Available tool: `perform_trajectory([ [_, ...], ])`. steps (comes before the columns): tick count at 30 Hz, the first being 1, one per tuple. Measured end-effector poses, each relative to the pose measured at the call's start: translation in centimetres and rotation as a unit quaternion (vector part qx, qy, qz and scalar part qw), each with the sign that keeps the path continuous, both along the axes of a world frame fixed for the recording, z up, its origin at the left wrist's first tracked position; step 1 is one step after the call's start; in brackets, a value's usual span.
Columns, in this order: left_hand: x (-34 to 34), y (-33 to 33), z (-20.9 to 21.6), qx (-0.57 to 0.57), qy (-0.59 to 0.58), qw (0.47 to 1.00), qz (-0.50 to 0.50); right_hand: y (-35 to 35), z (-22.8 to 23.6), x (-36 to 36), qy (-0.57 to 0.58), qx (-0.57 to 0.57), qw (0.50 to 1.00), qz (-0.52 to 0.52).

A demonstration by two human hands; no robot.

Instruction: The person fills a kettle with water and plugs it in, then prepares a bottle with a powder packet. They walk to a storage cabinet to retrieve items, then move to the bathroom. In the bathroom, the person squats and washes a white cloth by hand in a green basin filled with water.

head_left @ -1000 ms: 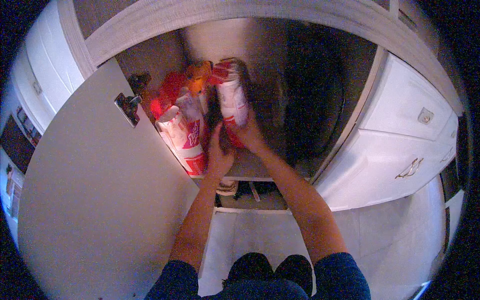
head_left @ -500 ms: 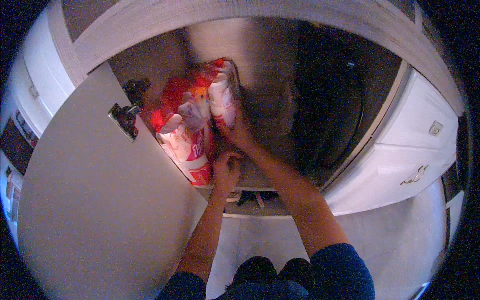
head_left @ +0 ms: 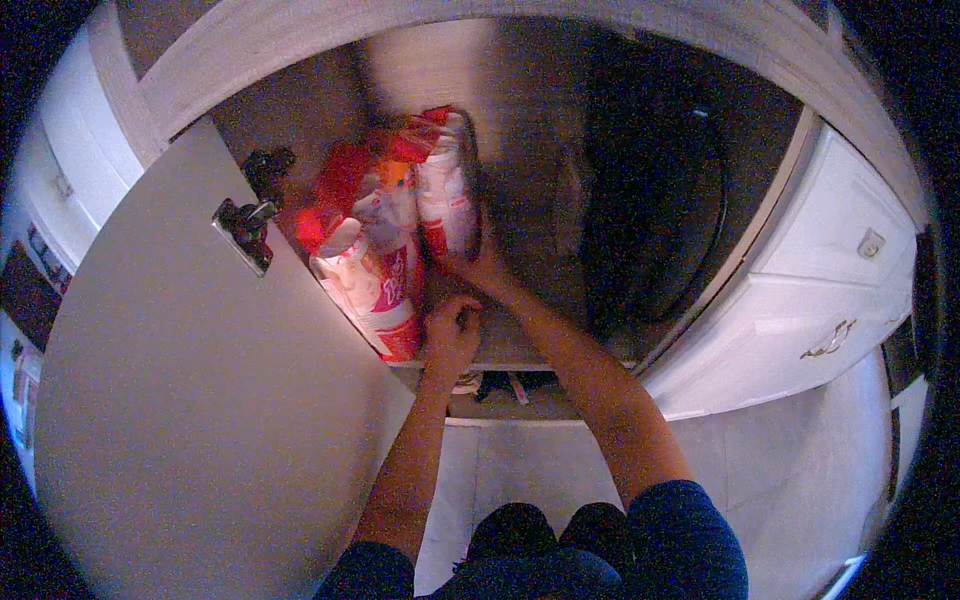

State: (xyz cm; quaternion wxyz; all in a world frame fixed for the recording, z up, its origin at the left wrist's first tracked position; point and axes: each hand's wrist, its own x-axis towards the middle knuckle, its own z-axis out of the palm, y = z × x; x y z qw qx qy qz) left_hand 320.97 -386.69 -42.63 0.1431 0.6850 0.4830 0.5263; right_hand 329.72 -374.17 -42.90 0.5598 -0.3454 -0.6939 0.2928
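Note:
Several red-and-white plastic packages stand upright in a row along the left inside of a dark cabinet. The front package (head_left: 372,290) is nearest the door. Behind it is a middle package (head_left: 392,212), and farther back a white one with a red top (head_left: 445,195). My left hand (head_left: 453,332) is curled beside the lower part of the front package; what its fingers hold, if anything, is hidden. My right hand (head_left: 487,272) reaches across to the foot of the back package. Its fingers are dark and blurred, so their grip does not show.
An open cabinet door (head_left: 200,380) with a metal hinge (head_left: 243,232) fills the left. A large dark round object (head_left: 655,190) takes up the cabinet's right side. White drawers (head_left: 800,290) stand at the right. Small items (head_left: 500,386) lie under the cabinet's front edge.
The whole view has shifted slightly, so the cabinet and packages appear a little higher. Both hands stay in nearly the same places by the packages.

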Motion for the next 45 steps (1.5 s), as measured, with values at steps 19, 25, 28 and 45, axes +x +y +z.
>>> perform_trajectory([
  [19, 0.4, -4.1, -1.4, 0.126, -0.114, 0.981, 0.088, -14.3, 4.5, 5.2, -0.093, -0.048, 0.994, -0.022],
  [25, 3.5, -19.1, -8.7, -0.205, -0.228, 0.951, -0.032, -17.6, 5.7, -1.4, -0.216, 0.013, 0.976, 0.0],
  [28, 0.8, -23.7, -7.3, -0.245, 0.02, 0.968, -0.047, -16.2, 6.4, -5.0, -0.207, -0.05, 0.977, 0.018],
  [45, -0.5, -28.8, -9.1, -0.302, -0.171, 0.937, -0.031, -15.0, 5.6, -3.9, -0.177, 0.01, 0.984, 0.013],
])
